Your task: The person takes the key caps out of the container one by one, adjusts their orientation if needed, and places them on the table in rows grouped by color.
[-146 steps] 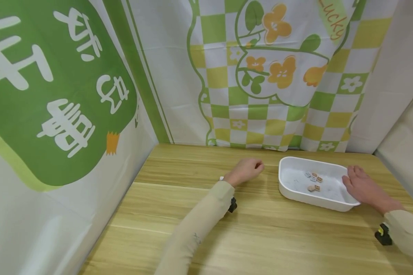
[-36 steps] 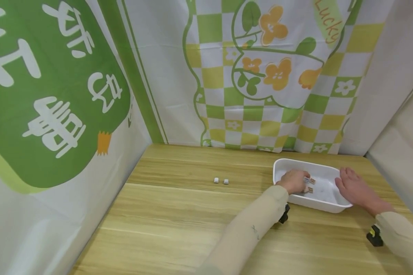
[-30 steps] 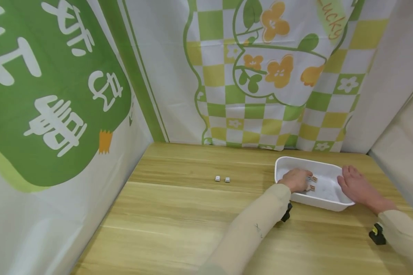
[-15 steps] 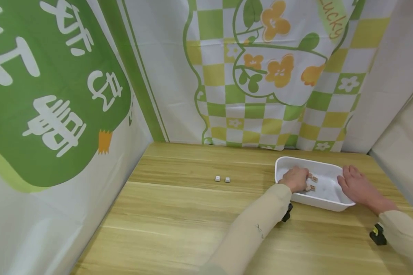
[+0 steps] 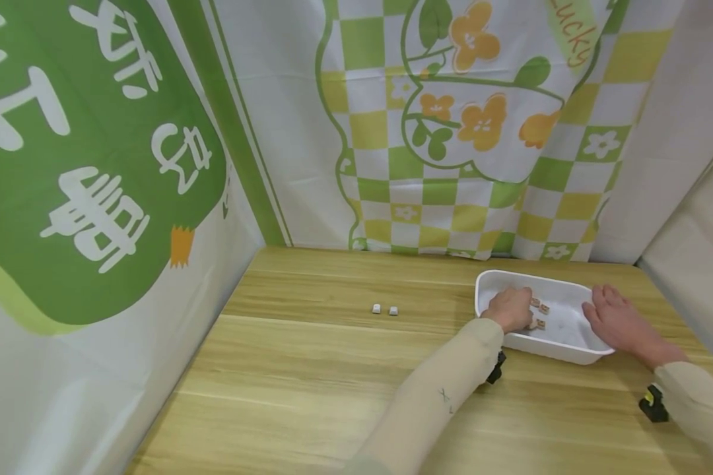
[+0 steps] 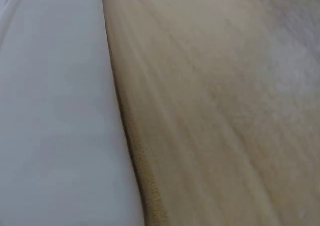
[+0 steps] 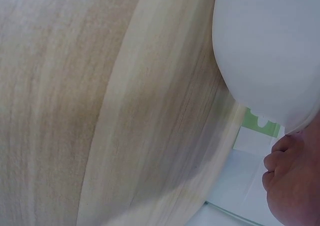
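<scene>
A white tray (image 5: pixel 570 354) stands on the table's right side. My left hand (image 5: pixel 509 310) reaches into its left part with the fingers bent downward; the fingertips are hidden, so I cannot tell whether they hold anything. Just right of these fingers lie several small keycaps, including an orange-brown keycap (image 5: pixel 544 309) and a lower orange-brown keycap (image 5: pixel 541 324). My right hand (image 5: pixel 624 325) rests on the tray's right end, fingers straight and together, thumb over the rim. Two white keycaps sit side by side left of the tray, the left white keycap (image 5: pixel 376 308) and the right white keycap (image 5: pixel 393 311).
The wooden table (image 5: pixel 309 369) reaches back to a patterned curtain (image 5: pixel 451 198). A green and white cloth (image 5: pixel 125 165) hangs along the left side. In the left wrist view, the tray's outer wall (image 6: pixel 55 110) rises beside the tabletop.
Earlier my left hand was over the table, left of the tray; now it is inside it. Two white keycaps show on the table. A white keycap near the left fingers has gone from sight.
</scene>
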A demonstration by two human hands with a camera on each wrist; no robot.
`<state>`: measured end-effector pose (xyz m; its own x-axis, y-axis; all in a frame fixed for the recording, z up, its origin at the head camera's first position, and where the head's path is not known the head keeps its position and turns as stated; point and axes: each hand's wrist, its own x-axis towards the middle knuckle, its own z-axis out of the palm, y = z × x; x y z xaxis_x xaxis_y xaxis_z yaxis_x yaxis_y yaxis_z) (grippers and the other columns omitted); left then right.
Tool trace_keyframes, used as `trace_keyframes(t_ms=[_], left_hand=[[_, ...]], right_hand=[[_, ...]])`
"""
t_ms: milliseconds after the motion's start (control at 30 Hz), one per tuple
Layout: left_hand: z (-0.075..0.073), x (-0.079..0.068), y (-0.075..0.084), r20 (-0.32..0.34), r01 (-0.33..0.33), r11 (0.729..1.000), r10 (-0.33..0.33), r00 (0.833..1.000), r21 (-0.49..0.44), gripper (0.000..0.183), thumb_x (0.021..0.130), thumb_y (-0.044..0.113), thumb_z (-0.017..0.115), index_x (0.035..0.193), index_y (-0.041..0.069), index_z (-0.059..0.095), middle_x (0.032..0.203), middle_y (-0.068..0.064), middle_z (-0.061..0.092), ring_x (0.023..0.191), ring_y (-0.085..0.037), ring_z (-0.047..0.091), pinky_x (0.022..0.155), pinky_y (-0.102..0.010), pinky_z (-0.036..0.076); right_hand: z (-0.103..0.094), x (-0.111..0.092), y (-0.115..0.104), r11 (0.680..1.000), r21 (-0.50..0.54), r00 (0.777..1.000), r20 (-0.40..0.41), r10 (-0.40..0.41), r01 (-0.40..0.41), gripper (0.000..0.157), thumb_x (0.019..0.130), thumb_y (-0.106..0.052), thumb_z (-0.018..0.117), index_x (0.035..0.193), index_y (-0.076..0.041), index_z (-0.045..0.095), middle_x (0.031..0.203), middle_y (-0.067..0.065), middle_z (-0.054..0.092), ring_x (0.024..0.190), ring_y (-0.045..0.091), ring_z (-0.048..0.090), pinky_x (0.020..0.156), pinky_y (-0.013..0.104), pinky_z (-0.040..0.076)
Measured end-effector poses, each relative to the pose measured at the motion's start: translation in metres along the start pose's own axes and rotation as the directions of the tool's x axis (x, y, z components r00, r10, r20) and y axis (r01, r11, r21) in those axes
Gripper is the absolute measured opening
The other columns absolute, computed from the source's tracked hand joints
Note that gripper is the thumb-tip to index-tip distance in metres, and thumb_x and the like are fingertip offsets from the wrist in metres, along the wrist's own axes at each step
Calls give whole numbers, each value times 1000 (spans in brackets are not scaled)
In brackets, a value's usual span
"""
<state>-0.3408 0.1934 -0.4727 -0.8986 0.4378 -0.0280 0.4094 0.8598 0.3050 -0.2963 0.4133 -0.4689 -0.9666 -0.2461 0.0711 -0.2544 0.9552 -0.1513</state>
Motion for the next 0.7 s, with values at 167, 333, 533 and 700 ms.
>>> trace_keyframes(t_ms=[167,333,533,700], left_hand=[[-3,-1,1,18,-4,1000,4,1000,-19,23,93,25,63,71,19,61,71,7,60,62,-8,51,55,-22,44],[-10,-2,2,36,-1,1000,1,999,-8,30,91,29,66,67,18,53,66,7,52,61,-8,47,56,-22,42],[-17,-7,1,61,26,997,-22,998,-66,25,89,29,70,72,17,56,68,7,53,61,-8,48,55,-22,42],[-24,-12,-1,32,25,993,-21,999,-113,11,89,33,70,86,24,63,80,14,60,69,-3,53,60,-19,42]], right_hand=[[1,1,1,1000,3,1000,10,10,-10,65,107,-29,23,137,28,22,138,54,19,129,66,22,105,71,22],[3,1,4,1000,0,1000,16,10,-10,66,107,-31,22,138,27,21,139,54,18,130,65,21,106,71,22],[4,1,5,1000,25,999,31,11,-11,68,107,-33,20,139,27,18,140,54,16,132,66,18,106,72,20],[1,0,4,999,35,998,50,26,-27,69,107,-34,19,140,27,15,141,54,13,133,65,15,107,72,17]])
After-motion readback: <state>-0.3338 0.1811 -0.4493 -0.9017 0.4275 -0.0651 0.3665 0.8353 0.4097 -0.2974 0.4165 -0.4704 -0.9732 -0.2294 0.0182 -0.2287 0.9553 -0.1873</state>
